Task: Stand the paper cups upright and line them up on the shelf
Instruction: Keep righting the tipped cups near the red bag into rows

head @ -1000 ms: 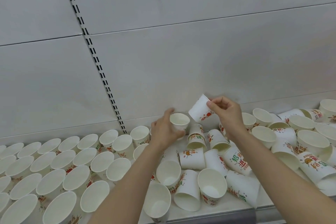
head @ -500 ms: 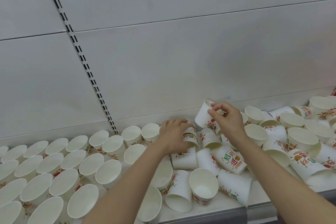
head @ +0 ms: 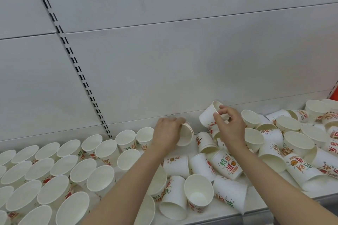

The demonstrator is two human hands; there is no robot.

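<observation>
Two cups are in our hands above the shelf (head: 256, 213): our left hand (head: 167, 134) curls its fingers round a tilted cup (head: 186, 134) near the back wall (head: 164, 60), while our right hand (head: 229, 126) pinches the rim of another cup (head: 208, 115). Upright cups (head: 54, 170) stand in rows at left; toppled cups (head: 228, 166) lie jumbled at right.

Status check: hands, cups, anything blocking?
Left hand grips tilted cup. Right hand pinches rim of lifted cup. Upright rows left; toppled pile crowds the open spot.
</observation>
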